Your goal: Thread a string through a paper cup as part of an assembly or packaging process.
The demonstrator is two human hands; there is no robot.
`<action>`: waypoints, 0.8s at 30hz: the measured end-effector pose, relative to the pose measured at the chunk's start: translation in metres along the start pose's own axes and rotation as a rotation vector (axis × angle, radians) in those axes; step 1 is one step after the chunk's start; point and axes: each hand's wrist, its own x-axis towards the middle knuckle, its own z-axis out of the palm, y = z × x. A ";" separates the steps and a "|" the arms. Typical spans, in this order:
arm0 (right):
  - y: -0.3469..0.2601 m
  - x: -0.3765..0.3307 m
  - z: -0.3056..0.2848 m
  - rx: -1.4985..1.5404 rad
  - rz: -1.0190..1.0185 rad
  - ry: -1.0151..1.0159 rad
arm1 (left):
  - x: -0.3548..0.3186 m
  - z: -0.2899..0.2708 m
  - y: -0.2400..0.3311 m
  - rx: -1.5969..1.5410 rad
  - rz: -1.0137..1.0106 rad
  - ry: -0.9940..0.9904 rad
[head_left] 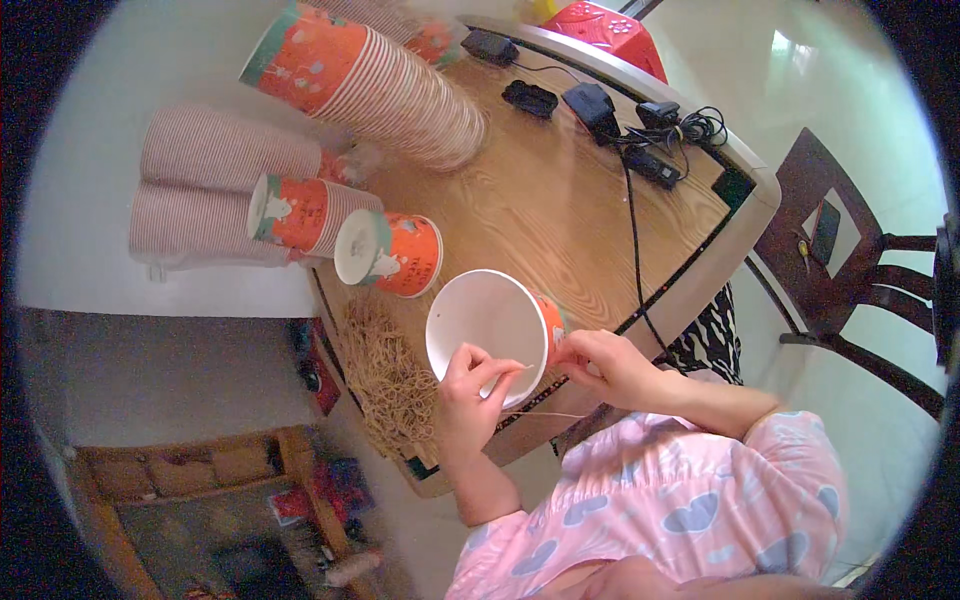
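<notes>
A large paper bucket (478,305), white inside and orange outside, lies tipped at the table's near edge with its mouth toward me. My left hand (468,390) is in front of its mouth, thumb and forefinger pinched on the end of a thin tan cord (545,413). The cord runs below the bucket toward my right forearm. Against the bucket's orange outer wall, my right hand (605,365) has its fingers closed; what they pinch is hidden. Left of the bucket lies a tangled pile of tan cords (385,375).
Behind stand nested paper buckets in an orange stack (400,95) and a shorter one (300,215); another bucket (395,250) is nearer. Wrapped stacks (220,190) lie far left. Black adapters (590,108) with cables occupy the far right. A red stool (600,35) and dark chair (825,240) stand beyond.
</notes>
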 end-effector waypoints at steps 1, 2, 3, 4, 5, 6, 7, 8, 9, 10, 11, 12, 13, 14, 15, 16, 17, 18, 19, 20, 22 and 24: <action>0.003 -0.002 0.002 0.009 0.008 0.005 | 0.002 -0.001 0.001 0.011 0.015 -0.025; 0.005 -0.004 0.002 0.017 0.015 0.010 | 0.003 -0.001 0.002 0.013 0.018 -0.028; 0.005 -0.004 0.002 0.018 0.018 0.014 | 0.004 -0.002 0.003 0.020 0.020 -0.055; 0.004 -0.003 0.001 0.053 0.004 0.015 | 0.005 -0.002 0.004 0.026 0.022 -0.081; 0.003 -0.003 0.001 0.087 -0.009 0.014 | 0.006 -0.001 0.003 0.026 0.025 -0.085; 0.004 -0.003 0.002 0.089 -0.011 0.015 | 0.006 -0.001 0.003 0.037 0.044 -0.105; 0.005 -0.003 0.003 0.090 -0.017 0.010 | 0.006 -0.001 0.002 0.048 0.064 -0.125; 0.005 -0.003 0.004 0.092 -0.022 0.004 | 0.006 -0.001 0.004 0.051 0.063 -0.124; 0.005 -0.002 0.004 0.091 -0.021 0.006 | 0.007 0.000 0.005 0.038 0.060 -0.154; 0.004 -0.002 0.004 0.079 -0.021 0.008 | 0.008 0.000 0.005 0.026 0.057 -0.183; 0.003 -0.001 0.004 0.066 -0.022 0.009 | 0.009 0.001 0.004 0.025 0.057 -0.184; 0.005 -0.001 0.004 0.066 -0.020 0.009 | 0.009 0.002 0.002 0.031 0.073 -0.198; 0.007 -0.001 0.005 0.064 -0.023 0.004 | 0.010 0.003 0.001 0.038 0.088 -0.212; 0.008 -0.001 0.006 0.065 -0.026 -0.002 | 0.011 0.004 0.002 0.038 0.087 -0.213; 0.007 -0.001 0.006 0.067 -0.028 -0.005 | 0.010 0.004 0.002 0.041 0.080 -0.215; 0.005 -0.001 0.006 0.072 -0.012 -0.010 | 0.010 0.003 0.003 0.045 0.074 -0.218; 0.004 0.000 0.007 0.078 0.005 -0.016 | 0.009 0.003 0.003 0.046 0.071 -0.216; 0.004 0.000 0.007 0.077 0.005 -0.017 | 0.009 0.003 0.003 0.044 0.056 -0.221; 0.004 0.000 0.008 0.087 0.007 -0.020 | 0.009 0.003 0.003 0.042 0.041 -0.226; 0.004 0.001 0.008 0.096 0.010 -0.023 | 0.009 0.003 0.003 0.042 0.041 -0.226; 0.005 0.001 0.008 0.081 0.003 -0.014 | 0.011 0.004 0.004 0.030 0.058 -0.232; 0.005 0.001 0.007 0.068 -0.006 -0.009 | 0.011 0.004 0.006 0.032 0.064 -0.237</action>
